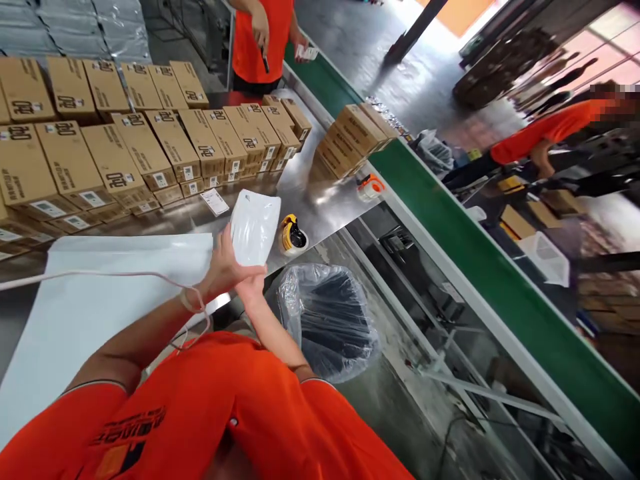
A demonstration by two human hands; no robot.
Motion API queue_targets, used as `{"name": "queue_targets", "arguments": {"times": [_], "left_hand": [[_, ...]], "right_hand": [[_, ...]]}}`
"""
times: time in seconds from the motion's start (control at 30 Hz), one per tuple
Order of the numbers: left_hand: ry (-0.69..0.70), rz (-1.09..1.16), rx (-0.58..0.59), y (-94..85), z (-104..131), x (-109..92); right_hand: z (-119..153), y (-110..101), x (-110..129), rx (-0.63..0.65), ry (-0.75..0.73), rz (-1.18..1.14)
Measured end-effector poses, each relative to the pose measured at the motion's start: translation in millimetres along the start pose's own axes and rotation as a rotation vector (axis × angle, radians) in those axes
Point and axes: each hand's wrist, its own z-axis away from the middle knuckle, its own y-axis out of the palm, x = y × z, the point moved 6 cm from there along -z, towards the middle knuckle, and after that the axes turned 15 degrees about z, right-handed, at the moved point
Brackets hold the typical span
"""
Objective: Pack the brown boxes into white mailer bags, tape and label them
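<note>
A white plastic package (255, 227) is held up over the front edge of the metal table. My left hand (227, 263) grips its left side and lower edge. Below the package is my right hand (251, 287), partly hidden behind the left hand and wrapped round the package's lower end. A white label (215, 202) lies on the table just left of the package. To its right sits a yellow tape dispenser (293, 235). White sheeting (125, 287) covers the table at the left, and a pale cord (125, 273) runs across it to my left wrist.
Rows of brown boxes (203, 143) line the table's back. A green conveyor (440, 207) runs diagonally on the right, with stacked boxes (350, 140) and an orange tape dispenser (371, 187) beside it. A lined bin (330, 320) stands below. Two people (263, 40) (550, 133) are beyond.
</note>
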Motion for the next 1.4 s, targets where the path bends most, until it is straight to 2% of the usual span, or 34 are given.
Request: {"name": "queue_targets", "arguments": {"times": [0.07,0.13,0.2,0.23,0.27,0.3,0.37,0.43,0.47,0.5,0.53,0.6,0.67,0.77,0.9,0.97,1.03,1.13,1.2,1.3,1.4], "left_hand": [[0.0,-0.215,0.025,9.6,-16,-21],[-0.016,-0.371,0.051,11.0,-34,-31],[0.003,-0.483,0.067,7.0,-47,-34],[0.034,-0.54,0.074,4.9,-50,-34],[0.076,-0.599,0.085,3.7,-50,-33],[0.117,-0.654,0.096,3.5,-49,-32],[0.187,-0.729,0.109,6.5,-43,-26],[0.24,-0.76,0.087,12.3,-35,-20],[0.264,-0.766,0.069,16.1,-31,-18],[0.284,-0.767,0.049,20.1,-27,-15],[0.303,-0.765,0.032,24.1,-22,-13],[0.321,-0.752,0.006,31.4,-13,-9],[0.307,-0.744,-0.034,35.4,-4,-5],[0.273,-0.739,-0.104,36.1,7,-2],[0.28,-0.723,-0.087,41.9,17,3],[0.309,-0.708,-0.056,52.9,23,4],[0.376,-0.7,0.009,74.5,32,4],[0.528,-0.696,0.161,121.9,49,5],[0.613,-0.691,0.264,152.4,59,12],[0.686,-0.673,0.432,181.1,67,44],[0.718,-0.6,0.615,183.5,70,89]], "right_hand": [[-5,9,-8,0.034,0.021,0.0],[-5,11,-16,0.153,0.088,0.067],[0,-4,-20,0.272,0.181,0.309],[2,-22,-16,0.268,0.202,0.494],[0,-46,-7,0.217,0.199,0.676],[-4,-73,9,0.099,0.15,0.861],[-20,-126,55,-0.192,0.007,1.083],[-42,-168,104,-0.514,-0.146,1.359],[-55,-181,122,-0.585,-0.181,1.485],[-70,-189,134,-0.603,-0.208,1.599],[-84,-193,140,-0.559,-0.216,1.677],[-106,-196,142,-0.421,-0.239,1.751],[-116,-195,139,-0.324,-0.28,1.759],[-121,-192,140,-0.273,-0.299,1.719],[-112,-194,164,-0.291,-0.211,1.37],[-93,-196,189,-0.267,-0.224,1.126],[-61,-195,223,-0.186,-0.326,0.894],[4,-186,272,-0.03,-0.496,0.694],[44,-175,287,0.014,-0.524,0.686],[79,-159,275,-0.003,-0.445,0.7],[84,-151,230,-0.055,-0.323,0.691]]}}
